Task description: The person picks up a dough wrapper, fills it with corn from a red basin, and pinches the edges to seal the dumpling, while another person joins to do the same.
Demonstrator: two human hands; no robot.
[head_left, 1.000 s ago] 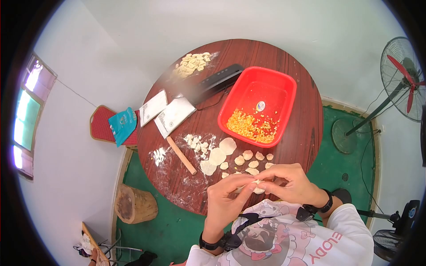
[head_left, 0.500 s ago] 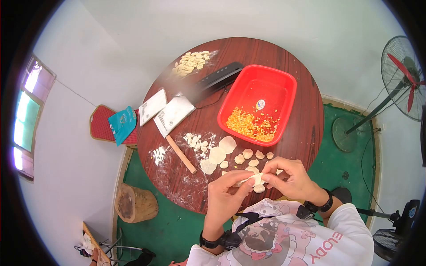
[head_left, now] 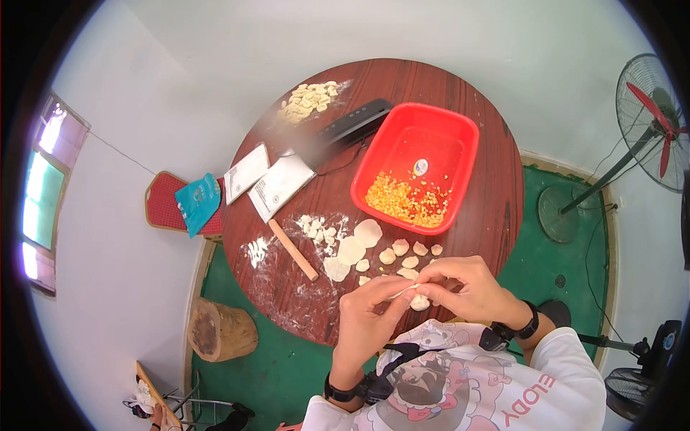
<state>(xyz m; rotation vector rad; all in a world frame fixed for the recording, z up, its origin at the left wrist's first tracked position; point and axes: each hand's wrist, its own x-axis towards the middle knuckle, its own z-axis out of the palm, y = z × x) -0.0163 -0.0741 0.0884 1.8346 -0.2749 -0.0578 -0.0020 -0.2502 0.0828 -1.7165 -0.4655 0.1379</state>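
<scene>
Between the fingertips of both hands is a pale dough dumpling (head_left: 407, 289), mostly hidden by the fingers. My left hand (head_left: 368, 309) pinches its left side, and my right hand (head_left: 466, 289) pinches the right side. Just beyond my hands, several finished dumplings (head_left: 400, 247) sit on the table, with one more (head_left: 420, 302) below my fingertips. Flat round wrappers (head_left: 351, 251) lie overlapping to the left. Small dough lumps (head_left: 318, 230) are scattered in flour beside a wooden rolling pin (head_left: 293, 250).
A red basin (head_left: 415, 169) with yellow corn-like bits stands on the round table (head_left: 496, 158). Two white packets (head_left: 282, 187), a long black device (head_left: 352, 129) and a floured pile of dough pieces (head_left: 309, 102) are farther back. A pedestal fan (head_left: 650, 122) stands right.
My fingertips have drawn closer together over the dumpling, and its edge looks more folded. My right hand has shifted slightly left. The things on the table stay put.
</scene>
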